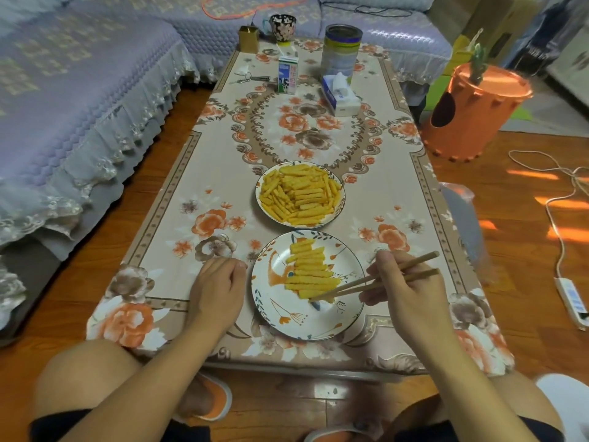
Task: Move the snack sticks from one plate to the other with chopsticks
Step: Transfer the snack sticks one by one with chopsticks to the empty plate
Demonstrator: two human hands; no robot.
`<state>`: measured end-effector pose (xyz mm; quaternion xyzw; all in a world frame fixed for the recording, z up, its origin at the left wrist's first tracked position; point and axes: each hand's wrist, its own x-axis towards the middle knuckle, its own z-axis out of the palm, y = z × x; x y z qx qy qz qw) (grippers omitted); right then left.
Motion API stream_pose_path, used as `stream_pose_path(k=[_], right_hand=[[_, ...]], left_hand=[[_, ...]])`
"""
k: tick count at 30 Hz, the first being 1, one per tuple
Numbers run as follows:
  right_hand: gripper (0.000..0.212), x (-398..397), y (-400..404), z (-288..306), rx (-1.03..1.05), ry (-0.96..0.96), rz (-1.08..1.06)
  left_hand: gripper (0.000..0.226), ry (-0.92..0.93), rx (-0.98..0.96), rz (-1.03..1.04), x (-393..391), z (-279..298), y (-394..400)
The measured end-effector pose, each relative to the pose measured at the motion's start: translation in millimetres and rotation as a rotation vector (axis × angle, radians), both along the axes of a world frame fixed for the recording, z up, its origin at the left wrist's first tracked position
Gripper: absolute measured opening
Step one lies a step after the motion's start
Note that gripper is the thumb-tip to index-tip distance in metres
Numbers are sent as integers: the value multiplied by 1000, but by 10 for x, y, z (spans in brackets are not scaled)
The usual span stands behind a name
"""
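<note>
Chopsticks (373,283) are held in the right hand (404,295), the fingers curled round their upper ends, and their tips are brought together on a snack stick (320,296) at the near edge of the pile on the near plate (287,327). That flower-patterned plate sits just in front of the person and carries a small stack of snack sticks (307,266) laid roughly crosswise. Just beyond it, close but not touching, a white far plate (341,199) is seen heaped with a far larger pile of yellow sticks (298,194). To the left of the near plate, the left hand (218,287) is rested on the tablecloth (165,250) with its fingers loosely curled and nothing held. A floral cloth in orange and brown covers the low table. At the far end a milk carton (287,74), a tissue box (339,95), a tall tin (341,51), a patterned mug (282,27) and a small gold box (248,39) are set out, with keys (248,78) lying near the carton. A lilac-covered sofa (79,90) is seen on the left, an orange stool (471,113) on the right, and a white power strip (572,301) with its cord lies on the wooden floor.
</note>
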<state>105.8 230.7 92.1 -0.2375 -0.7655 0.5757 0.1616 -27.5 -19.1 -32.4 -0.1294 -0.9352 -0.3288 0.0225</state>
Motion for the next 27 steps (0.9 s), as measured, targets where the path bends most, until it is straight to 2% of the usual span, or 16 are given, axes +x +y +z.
stream_pose_path(k=[2, 6, 10, 15, 19, 22, 27], right_hand=[[37, -39, 33, 13, -21, -1, 12], [39, -98, 142, 59, -130, -11, 24], [40, -294, 345, 187, -201, 90, -38], [38, -830, 458, 234, 12, 141, 11], [29, -1144, 444, 70, 123, 129, 112], [27, -1238, 408, -12, 155, 125, 147], [36, -1147, 433, 137, 116, 174, 70]], left_hand=[[35, -18, -6, 34, -38, 23, 58], [47, 56, -15, 16, -12, -23, 112], [49, 82, -43, -34, -25, -47, 108], [54, 43, -101, -114, -60, -55, 143], [61, 1, -14, -79, -75, -50, 107], [60, 0, 5, -75, -82, -43, 102], [57, 3, 4, -78, -95, -64, 100]])
